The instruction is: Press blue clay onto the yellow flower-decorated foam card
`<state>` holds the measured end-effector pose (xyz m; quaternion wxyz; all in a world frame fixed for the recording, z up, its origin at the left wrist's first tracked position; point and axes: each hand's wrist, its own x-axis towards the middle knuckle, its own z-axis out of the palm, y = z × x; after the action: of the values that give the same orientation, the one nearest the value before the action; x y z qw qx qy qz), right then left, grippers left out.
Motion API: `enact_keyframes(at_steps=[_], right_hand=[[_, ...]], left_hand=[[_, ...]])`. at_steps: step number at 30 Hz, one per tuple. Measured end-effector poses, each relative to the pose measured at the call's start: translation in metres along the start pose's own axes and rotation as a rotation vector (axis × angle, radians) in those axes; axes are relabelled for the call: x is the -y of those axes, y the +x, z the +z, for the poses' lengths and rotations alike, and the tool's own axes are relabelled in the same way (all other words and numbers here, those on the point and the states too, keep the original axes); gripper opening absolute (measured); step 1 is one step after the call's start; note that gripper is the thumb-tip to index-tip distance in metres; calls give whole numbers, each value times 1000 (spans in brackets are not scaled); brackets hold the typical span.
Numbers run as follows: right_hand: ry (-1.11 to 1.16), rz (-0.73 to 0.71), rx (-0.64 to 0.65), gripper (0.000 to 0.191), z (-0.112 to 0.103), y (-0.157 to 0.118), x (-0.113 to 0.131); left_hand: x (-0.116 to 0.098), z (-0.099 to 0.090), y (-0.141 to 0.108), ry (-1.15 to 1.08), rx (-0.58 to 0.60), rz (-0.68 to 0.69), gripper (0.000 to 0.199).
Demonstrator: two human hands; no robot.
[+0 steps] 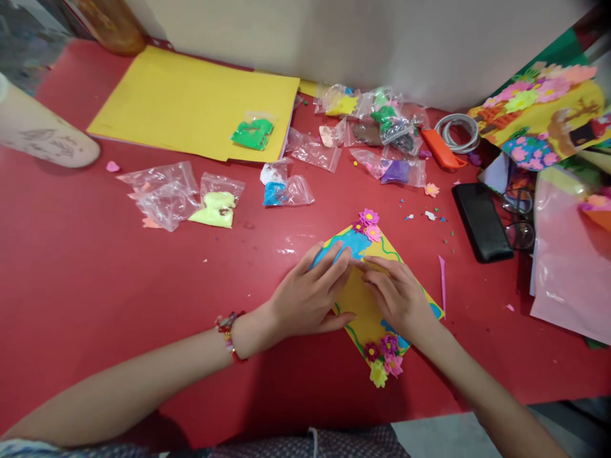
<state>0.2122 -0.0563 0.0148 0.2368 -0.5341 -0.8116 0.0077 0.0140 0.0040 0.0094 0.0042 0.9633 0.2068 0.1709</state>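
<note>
A yellow card (360, 299) lies at an angle on the red table, trimmed with clay flowers (369, 224) at its far corner and more clay flowers (384, 359) at its near one. Thin green lines run along its edges. My left hand (317, 289) rests over the card with fingers spread, its fingertips on a patch of blue clay (351, 245). My right hand (398, 289) bends over the card's middle, fingertips close to the left ones at the edge of the blue. Whether anything small sits between the right fingertips is hidden.
Small plastic bags of coloured clay (217, 203) lie across the back. A yellow folder (191, 102) is behind them, a white tumbler (48, 127) at left. To the right are a pink stick tool (442, 286), a black phone (482, 222), glasses (520, 216) and an orange cutter (442, 149).
</note>
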Motion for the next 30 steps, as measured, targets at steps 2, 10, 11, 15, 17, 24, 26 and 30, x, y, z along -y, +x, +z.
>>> enact_keyframes(at_steps=[2,10,11,15,17,24,26,30], right_hand=[[-37,-38,-4,11,4,0,0],[-334,-98,101,20,1,1,7],[-355,-91,114,23,1,1,8],[-400,-47,116,26,1,1,13],[-407,-31,108,26,2,2,14],[-449,-33,104,26,3,3,13],[-446,-23,100,31,5,2,11],[-400,6,79,41,6,3,6]], left_hand=[[-1,2,-1,-32,62,-13,73],[-2,10,-5,-145,157,-30,90],[-2,10,-5,-146,163,-29,90],[-3,8,-5,-133,198,-29,91],[-4,8,-5,-130,200,-33,92],[-4,9,-6,-103,193,-29,92],[-4,9,-6,-92,193,-29,92],[-4,9,-6,-87,196,-26,92]])
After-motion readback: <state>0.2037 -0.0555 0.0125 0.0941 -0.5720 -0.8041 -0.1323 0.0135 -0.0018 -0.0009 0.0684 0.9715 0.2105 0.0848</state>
